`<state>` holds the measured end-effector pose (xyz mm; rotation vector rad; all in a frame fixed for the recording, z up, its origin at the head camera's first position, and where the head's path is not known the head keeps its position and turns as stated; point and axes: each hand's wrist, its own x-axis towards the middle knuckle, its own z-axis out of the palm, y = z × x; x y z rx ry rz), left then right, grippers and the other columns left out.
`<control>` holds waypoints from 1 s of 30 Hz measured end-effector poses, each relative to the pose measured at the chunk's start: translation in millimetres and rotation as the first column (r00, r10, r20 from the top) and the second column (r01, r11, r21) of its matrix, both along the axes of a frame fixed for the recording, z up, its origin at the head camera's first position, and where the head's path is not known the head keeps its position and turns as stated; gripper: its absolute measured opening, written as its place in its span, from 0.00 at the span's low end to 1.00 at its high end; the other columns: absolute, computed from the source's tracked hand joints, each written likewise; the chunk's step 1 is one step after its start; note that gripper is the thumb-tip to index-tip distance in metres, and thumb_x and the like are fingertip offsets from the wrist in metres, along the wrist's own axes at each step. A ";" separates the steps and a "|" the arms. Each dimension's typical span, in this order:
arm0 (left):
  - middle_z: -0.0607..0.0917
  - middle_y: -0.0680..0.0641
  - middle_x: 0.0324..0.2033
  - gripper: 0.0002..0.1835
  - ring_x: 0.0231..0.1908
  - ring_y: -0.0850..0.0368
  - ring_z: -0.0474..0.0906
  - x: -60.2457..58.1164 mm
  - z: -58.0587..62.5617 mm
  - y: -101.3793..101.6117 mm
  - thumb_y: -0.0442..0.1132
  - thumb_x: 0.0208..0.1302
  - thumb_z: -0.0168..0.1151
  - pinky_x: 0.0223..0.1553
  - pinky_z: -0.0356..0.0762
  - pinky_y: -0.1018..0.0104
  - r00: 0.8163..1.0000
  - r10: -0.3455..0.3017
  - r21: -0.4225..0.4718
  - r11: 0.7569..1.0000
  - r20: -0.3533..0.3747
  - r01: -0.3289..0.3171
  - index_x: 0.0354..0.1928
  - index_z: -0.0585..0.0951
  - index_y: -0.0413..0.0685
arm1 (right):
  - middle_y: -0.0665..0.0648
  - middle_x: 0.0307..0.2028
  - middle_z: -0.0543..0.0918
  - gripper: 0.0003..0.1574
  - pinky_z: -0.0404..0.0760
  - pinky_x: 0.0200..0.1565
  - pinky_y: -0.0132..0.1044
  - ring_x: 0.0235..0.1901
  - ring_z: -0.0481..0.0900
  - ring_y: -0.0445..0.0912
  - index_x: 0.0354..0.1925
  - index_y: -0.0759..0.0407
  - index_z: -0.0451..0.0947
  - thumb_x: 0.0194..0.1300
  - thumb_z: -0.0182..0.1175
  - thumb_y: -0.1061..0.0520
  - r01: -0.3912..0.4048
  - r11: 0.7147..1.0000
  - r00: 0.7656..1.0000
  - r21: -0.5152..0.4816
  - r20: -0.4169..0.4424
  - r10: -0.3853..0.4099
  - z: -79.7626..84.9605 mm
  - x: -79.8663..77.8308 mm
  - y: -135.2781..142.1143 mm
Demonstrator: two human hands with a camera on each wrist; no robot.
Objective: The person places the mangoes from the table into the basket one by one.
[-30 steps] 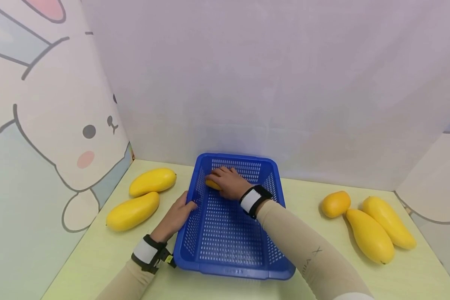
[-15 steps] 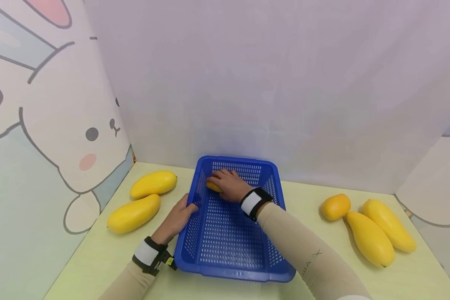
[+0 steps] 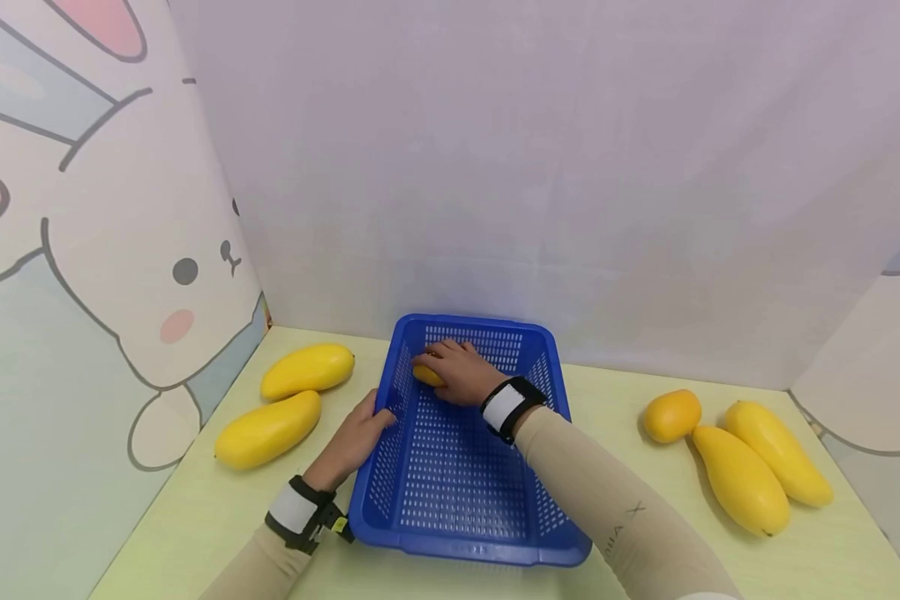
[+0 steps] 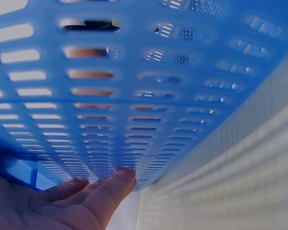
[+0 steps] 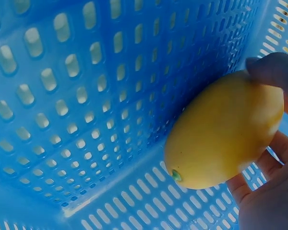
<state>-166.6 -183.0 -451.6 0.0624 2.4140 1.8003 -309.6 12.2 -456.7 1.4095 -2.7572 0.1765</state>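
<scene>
Inside the blue plastic basket (image 3: 465,492), at its far left corner, my right hand (image 3: 461,371) holds a small yellow mango (image 3: 427,375). The right wrist view shows that mango (image 5: 225,134) lying close to the perforated wall, its green stem spot facing out, with thumb and fingers on either side of it. My left hand (image 3: 356,437) grips the basket's left rim, thumb over the edge. Its other fingers (image 4: 110,191) lie along the outside of the slotted wall in the left wrist view. Much of the held mango is hidden under my right hand in the head view.
Left of the basket lie two long yellow mangoes (image 3: 307,371), nearly touching. On the right are a small orange-yellow mango (image 3: 672,416) and two larger yellow mangoes (image 3: 742,479). A pale cloth wall (image 3: 532,183) stands behind the light table (image 3: 615,500); printed panels (image 3: 120,275) flank it.
The head view has tipped slightly, so everything sits a little lower in it. Both hands keep the same places on the basket and the mango.
</scene>
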 end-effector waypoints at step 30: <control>0.75 0.31 0.59 0.28 0.47 0.42 0.79 -0.8 -2.6 -2.5 0.34 0.72 0.44 0.48 0.80 0.48 1.000 0.007 0.021 1.000 0.002 -0.007 0.72 0.61 0.33 | 0.58 0.67 0.72 0.32 0.64 0.68 0.55 0.68 0.66 0.54 0.71 0.52 0.72 0.73 0.58 0.44 0.013 0.978 0.996 -0.206 0.088 0.005 50.5 12.7 3.8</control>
